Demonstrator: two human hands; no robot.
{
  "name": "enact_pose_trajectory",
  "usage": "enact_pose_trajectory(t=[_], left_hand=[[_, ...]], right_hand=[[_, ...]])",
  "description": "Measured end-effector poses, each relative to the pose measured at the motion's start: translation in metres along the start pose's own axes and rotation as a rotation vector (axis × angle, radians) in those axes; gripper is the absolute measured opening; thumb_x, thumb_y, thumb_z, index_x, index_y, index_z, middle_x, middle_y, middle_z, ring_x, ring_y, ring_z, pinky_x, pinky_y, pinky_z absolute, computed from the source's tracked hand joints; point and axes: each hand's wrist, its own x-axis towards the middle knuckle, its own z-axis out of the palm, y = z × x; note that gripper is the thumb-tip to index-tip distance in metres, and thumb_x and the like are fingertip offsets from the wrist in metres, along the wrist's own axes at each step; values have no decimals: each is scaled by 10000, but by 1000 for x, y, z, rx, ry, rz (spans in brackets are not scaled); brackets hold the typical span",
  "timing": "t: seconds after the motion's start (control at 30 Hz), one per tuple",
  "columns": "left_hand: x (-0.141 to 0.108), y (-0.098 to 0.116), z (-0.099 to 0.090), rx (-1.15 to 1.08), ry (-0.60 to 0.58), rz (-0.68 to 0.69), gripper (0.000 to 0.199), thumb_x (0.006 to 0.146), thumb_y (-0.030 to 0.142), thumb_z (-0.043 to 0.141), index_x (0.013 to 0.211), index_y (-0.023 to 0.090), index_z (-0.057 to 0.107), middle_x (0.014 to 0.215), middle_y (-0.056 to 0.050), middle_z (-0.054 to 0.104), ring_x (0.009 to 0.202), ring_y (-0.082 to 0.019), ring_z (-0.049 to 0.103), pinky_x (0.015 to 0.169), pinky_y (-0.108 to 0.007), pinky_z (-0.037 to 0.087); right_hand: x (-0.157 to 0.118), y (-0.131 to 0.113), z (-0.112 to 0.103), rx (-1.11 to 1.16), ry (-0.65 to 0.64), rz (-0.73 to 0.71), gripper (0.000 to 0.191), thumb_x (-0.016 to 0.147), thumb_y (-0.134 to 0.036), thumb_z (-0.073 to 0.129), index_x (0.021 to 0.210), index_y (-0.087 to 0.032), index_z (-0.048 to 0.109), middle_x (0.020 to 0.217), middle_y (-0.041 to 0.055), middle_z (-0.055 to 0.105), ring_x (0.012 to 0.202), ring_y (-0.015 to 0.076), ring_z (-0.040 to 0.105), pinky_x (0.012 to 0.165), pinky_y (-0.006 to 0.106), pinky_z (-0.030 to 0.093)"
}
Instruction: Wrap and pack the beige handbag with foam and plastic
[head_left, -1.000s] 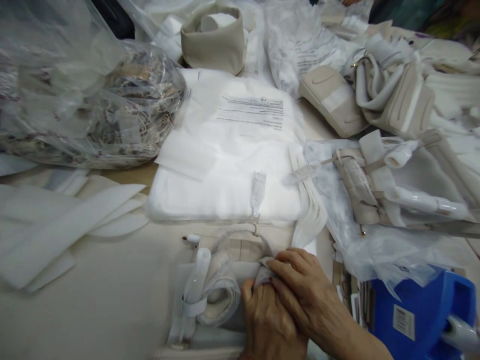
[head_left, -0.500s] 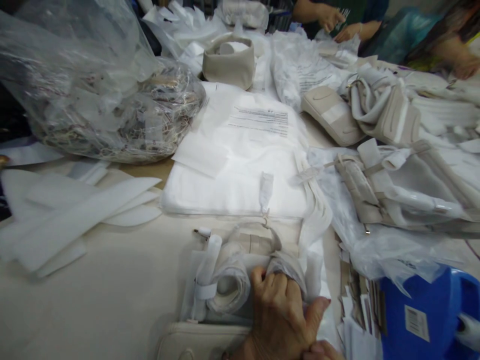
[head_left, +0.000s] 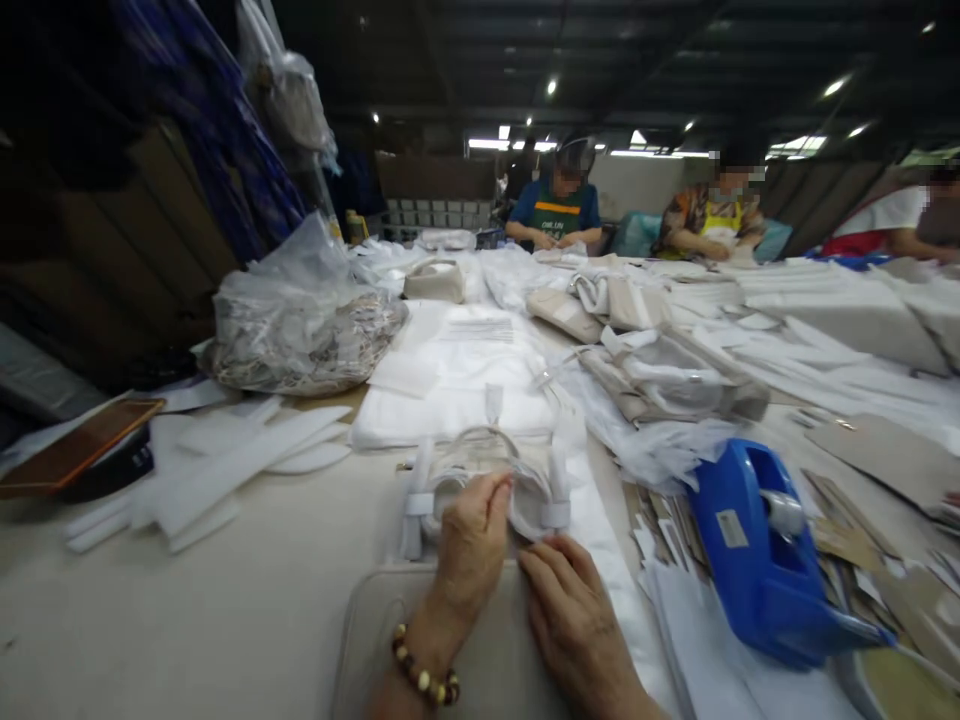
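A beige handbag [head_left: 405, 640] lies flat on the table before me, its handle [head_left: 487, 436] pointing away. Rolled strap parts in clear wrap lie beyond its top edge, beside a left foam-wrapped strap end [head_left: 417, 505] and a right one [head_left: 556, 490]. My left hand [head_left: 472, 540], wearing a beaded bracelet, is closed in a pinch over the middle of these rolls; what its fingertips hold is too small to make out. My right hand [head_left: 574, 600] rests on the bag's upper right edge, fingers stretched forward, holding nothing visible.
A blue tape dispenser [head_left: 750, 550] stands on the right by paper strips. White foam sheets [head_left: 240, 470] lie left, near a clear plastic bag [head_left: 300, 340] of tangled material. A white stack [head_left: 450, 400] lies ahead; more beige bags [head_left: 652, 370] sit beyond. Co-workers [head_left: 559, 215] work across the table.
The view has tilted up. My left hand has shifted from the right strap roll to the middle and now pinches. My right hand, barely visible before, now lies on the bag's edge.
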Motion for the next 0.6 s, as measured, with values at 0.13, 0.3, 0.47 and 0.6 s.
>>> enact_pose_trajectory(t=[0.13, 0.3, 0.47, 0.6], left_hand=[[-4, -7, -14, 175, -28, 43, 276, 901, 71, 379, 1086, 118, 577, 1052, -94, 661, 1002, -161, 604, 905, -279, 470], [11, -5, -3, 454, -231, 85, 198, 854, 63, 522, 1026, 120, 602, 1059, -72, 641, 1053, -195, 573, 943, -394, 455], [27, 3, 7, 676, -370, 33, 165, 890, 262, 549, 964, 126, 607, 972, -50, 641, 954, -194, 606, 882, -434, 485], [45, 3, 14, 742, -476, -5, 216, 894, 309, 542, 991, 125, 599, 998, -61, 636, 948, -197, 608, 872, -435, 489]], right_hand=[[2, -10, 1, 78, 34, 93, 304, 792, -27, 421, 998, -168, 594, 966, 78, 637, 1047, 249, 494, 898, 408, 500], [1, -11, 4, 99, 34, 138, 288, 712, 17, 478, 897, -164, 605, 928, 74, 636, 1037, 256, 497, 913, 403, 489], [1, -12, 4, 88, 106, 148, 257, 674, 15, 515, 833, -165, 606, 890, 66, 644, 1004, 249, 521, 875, 365, 510], [-1, -12, 6, 84, 143, 157, 224, 659, -7, 538, 806, -164, 603, 862, 57, 641, 988, 226, 528, 901, 325, 500]])
